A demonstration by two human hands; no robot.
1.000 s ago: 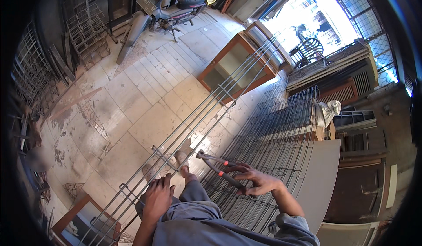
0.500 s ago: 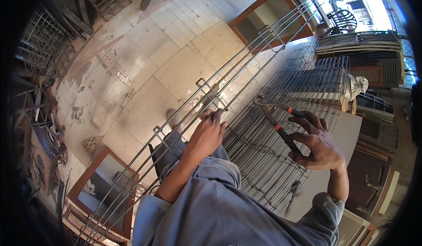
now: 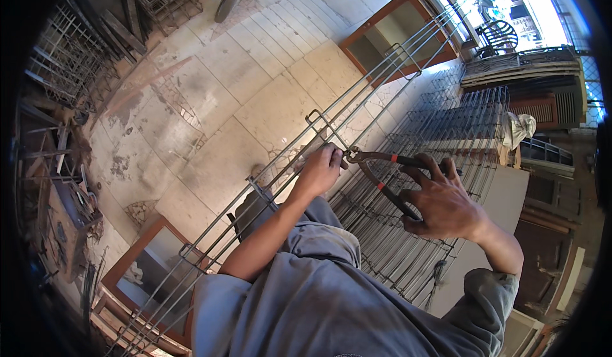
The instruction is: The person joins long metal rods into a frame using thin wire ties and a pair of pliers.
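Steel-rod frame (image 3: 329, 126), running diagonally just left of the wire stack (image 3: 395, 236). With left hand (image 3: 320, 169), also left of the stack, curling fingers against the frame (cannot tell whether pinching or only resting). With right hand (image 3: 443, 201), over the stack, gripping pincers (image 3: 380, 157) by their spread handles. Best be holding the jaws square to the rods, steadying the frame close beside the bite.

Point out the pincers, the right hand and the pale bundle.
Pincers (image 3: 381, 185), head view: red band on the lower handle.
Right hand (image 3: 448, 203), head view: back of the hand.
Pale bundle (image 3: 521, 128), head view: crumpled side.
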